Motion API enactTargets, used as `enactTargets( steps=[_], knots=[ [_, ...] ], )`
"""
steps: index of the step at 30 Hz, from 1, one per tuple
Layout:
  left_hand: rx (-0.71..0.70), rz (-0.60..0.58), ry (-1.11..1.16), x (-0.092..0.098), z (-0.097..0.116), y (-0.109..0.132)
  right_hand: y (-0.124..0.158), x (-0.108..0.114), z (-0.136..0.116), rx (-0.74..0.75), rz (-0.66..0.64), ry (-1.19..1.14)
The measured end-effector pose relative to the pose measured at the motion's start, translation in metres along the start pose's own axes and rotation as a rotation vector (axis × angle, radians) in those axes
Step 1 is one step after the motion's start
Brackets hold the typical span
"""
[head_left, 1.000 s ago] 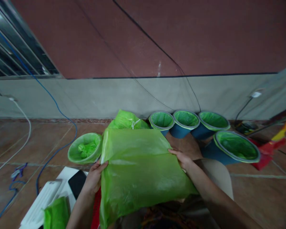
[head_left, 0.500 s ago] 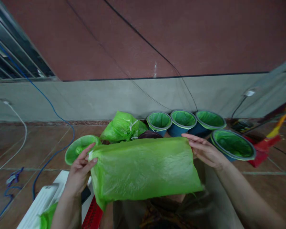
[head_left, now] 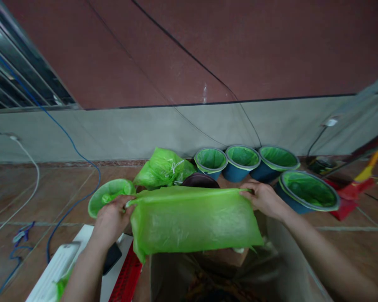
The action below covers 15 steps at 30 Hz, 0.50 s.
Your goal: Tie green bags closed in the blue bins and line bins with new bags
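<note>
Here, green bag (head_left: 197, 224) between left hand (head_left: 112, 217) and right hand (head_left: 265, 199).

Tied bag (head_left: 159, 167) is lying near the wall (head_left: 145, 130). Right of it, three bins (head_left: 237, 172) are standing in a row, a fourth bin (head_left: 290, 200) farther right; left, a basin (head_left: 95, 199). Before it, a loose bag (head_left: 195, 222) is hanging between left hand (head_left: 111, 216) and right hand (head_left: 264, 199).
</note>
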<state>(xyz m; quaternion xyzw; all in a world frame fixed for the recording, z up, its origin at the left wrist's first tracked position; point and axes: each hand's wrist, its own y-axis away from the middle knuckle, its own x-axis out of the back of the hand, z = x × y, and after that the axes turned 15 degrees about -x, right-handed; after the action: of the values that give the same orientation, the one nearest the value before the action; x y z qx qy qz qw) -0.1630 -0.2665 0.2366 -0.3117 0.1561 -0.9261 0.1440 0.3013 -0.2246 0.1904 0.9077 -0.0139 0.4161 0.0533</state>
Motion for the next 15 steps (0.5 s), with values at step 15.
enactTargets(
  steps=[15],
  knots=[
    [0.044, 0.031, -0.398, -0.052, -0.014, -0.022, -0.049, -0.067, 0.01, -0.113, 0.39, -0.25]
  ],
)
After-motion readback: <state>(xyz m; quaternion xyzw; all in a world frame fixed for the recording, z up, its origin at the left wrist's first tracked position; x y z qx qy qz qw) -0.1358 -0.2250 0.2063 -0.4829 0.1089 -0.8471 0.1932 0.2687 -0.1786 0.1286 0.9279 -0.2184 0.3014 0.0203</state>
